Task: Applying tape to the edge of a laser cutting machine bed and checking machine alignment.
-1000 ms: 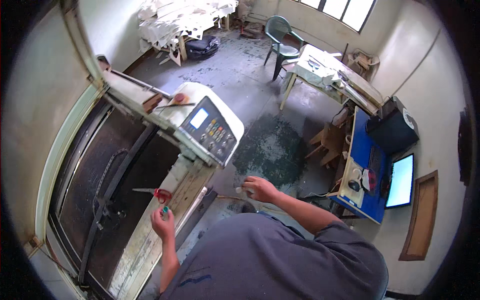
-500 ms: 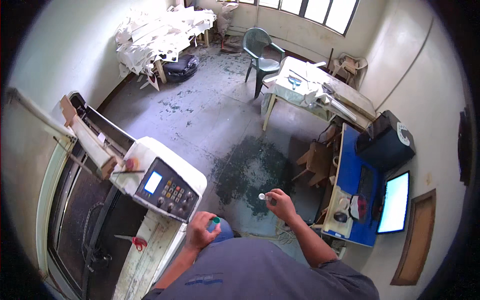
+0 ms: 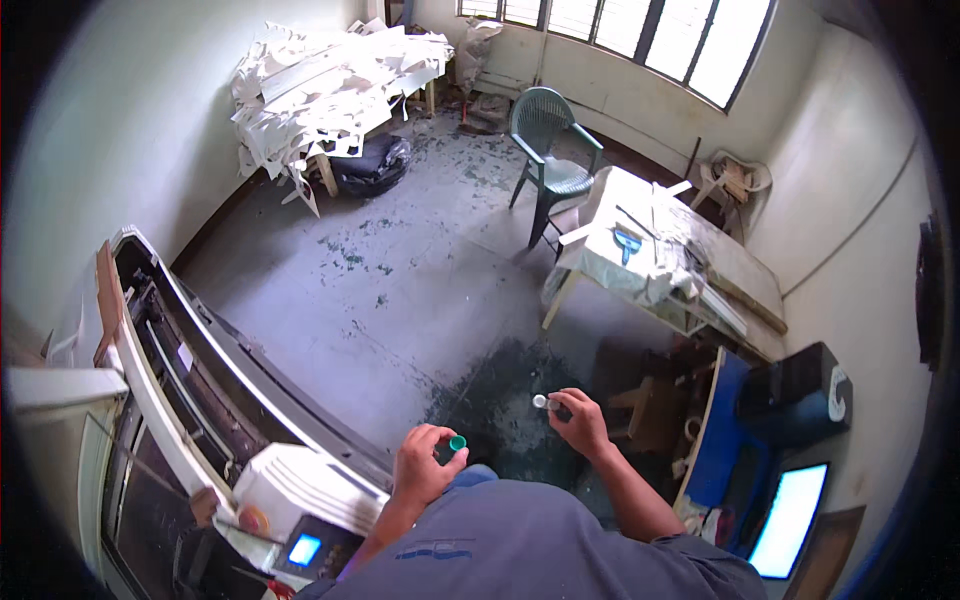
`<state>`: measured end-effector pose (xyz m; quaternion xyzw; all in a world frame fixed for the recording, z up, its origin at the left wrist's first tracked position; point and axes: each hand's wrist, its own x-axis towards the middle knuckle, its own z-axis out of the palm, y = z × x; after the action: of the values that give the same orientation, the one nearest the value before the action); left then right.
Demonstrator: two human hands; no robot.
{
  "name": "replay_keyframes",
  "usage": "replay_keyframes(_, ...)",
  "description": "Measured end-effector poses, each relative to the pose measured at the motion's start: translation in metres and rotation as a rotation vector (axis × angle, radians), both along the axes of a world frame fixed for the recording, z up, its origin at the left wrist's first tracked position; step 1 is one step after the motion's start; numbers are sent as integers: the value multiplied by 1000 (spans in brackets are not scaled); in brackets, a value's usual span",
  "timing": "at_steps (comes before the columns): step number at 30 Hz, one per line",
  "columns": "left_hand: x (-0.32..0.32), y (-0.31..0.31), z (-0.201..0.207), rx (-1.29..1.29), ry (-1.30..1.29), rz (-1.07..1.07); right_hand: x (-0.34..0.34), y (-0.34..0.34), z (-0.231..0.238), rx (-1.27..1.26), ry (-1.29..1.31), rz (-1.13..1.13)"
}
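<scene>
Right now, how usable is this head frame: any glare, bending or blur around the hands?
Head view: daylight from the windows, which look slightly washed out; the monitor blows out white. Strong fisheye bending toward the dark rim. Left hand with green cap and right hand read fairly sharp.

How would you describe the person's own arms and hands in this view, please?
Both forearms are bare, and the left hand and right hand wear no gloves. No watch or ring can be made out. The short sleeves belong to a grey-blue shirt with a small dark blue mark on its front.
</scene>
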<state>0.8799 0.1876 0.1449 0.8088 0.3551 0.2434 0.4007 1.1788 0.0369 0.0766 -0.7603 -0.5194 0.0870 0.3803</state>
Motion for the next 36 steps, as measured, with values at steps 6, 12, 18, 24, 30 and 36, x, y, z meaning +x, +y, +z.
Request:
replay_keyframes(6,78,105,16,-8,22,63,96,97,17,30,-51,-12)
replay_keyframes(12,159,214,9,59,95,117,190,213,6,17,-2,36)
replay_keyframes(18,278,340,-18,50,61,125,306,349,-28,27,-9,88)
replay_keyframes(24,381,465,-4,54,154,136,418,485,-37,49,102,65)
replay_keyframes(30,440,575,-12,47,148,278,512,615,-54,-18,85,107)
replay_keyframes(36,496,705,-41,-38,74,277,576,748,-95,-137,165,97)
